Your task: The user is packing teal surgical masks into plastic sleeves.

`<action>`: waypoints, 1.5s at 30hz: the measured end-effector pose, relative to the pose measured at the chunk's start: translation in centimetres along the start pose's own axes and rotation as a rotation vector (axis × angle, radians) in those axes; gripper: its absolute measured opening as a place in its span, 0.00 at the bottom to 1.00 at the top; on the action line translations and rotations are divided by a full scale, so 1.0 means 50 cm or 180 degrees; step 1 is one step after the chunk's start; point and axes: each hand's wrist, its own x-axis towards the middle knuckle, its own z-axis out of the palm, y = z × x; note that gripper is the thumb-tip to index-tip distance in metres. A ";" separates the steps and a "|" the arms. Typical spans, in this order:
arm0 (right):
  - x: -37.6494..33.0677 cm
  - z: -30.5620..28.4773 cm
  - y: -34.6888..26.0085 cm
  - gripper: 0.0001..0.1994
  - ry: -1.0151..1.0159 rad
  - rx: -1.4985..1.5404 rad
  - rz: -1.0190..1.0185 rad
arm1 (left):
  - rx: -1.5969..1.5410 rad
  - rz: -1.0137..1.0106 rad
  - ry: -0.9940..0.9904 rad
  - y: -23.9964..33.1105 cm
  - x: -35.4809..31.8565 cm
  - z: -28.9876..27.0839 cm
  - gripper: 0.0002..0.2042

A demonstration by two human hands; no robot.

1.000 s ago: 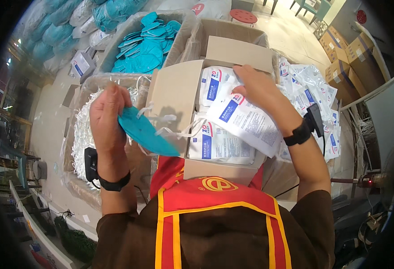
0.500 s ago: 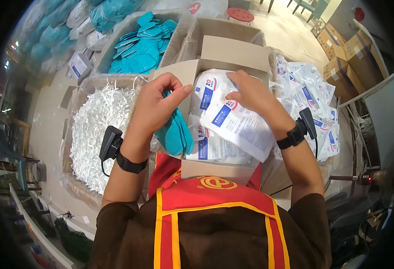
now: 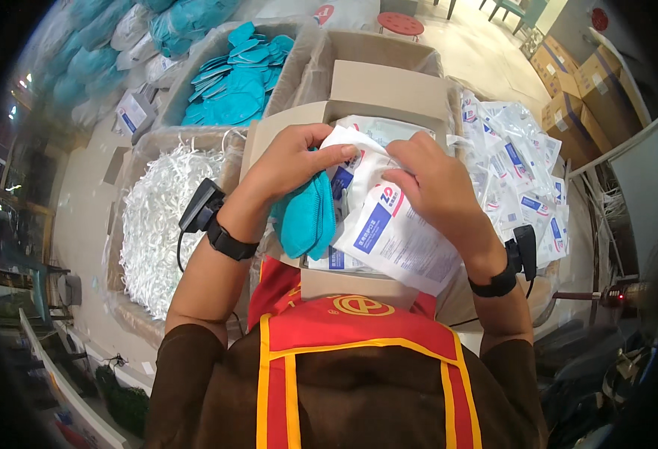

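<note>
Pouch (image 3: 407, 247) white, blue-panelled, creased at top; left hand (image 3: 291, 161) clamped on teal masks (image 3: 304, 218) and pouch edge, right hand (image 3: 437, 183) pinching pouch.

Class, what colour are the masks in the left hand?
The masks are teal; see the head view.

Filled bins (image 3: 138, 316) and stacked cartons (image 3: 580, 133) suggest a packing workshop.

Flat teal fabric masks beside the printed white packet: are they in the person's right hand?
No, the flat teal fabric masks hang from the left hand.
</note>
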 end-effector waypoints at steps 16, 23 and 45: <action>0.011 -0.056 -0.021 0.14 -0.0775 0.1015 0.0107 | 0.0518 0.0962 0.0940 0.041 -0.080 0.085 0.11; 0.006 -0.047 -0.061 0.03 -0.0309 0.0388 -0.0410 | 0.0627 0.0884 0.0837 0.076 -0.098 0.087 0.09; -0.009 -0.095 -0.094 0.07 0.0197 -0.0015 -0.0734 | 0.1103 0.1658 -0.0009 0.111 -0.124 0.046 0.04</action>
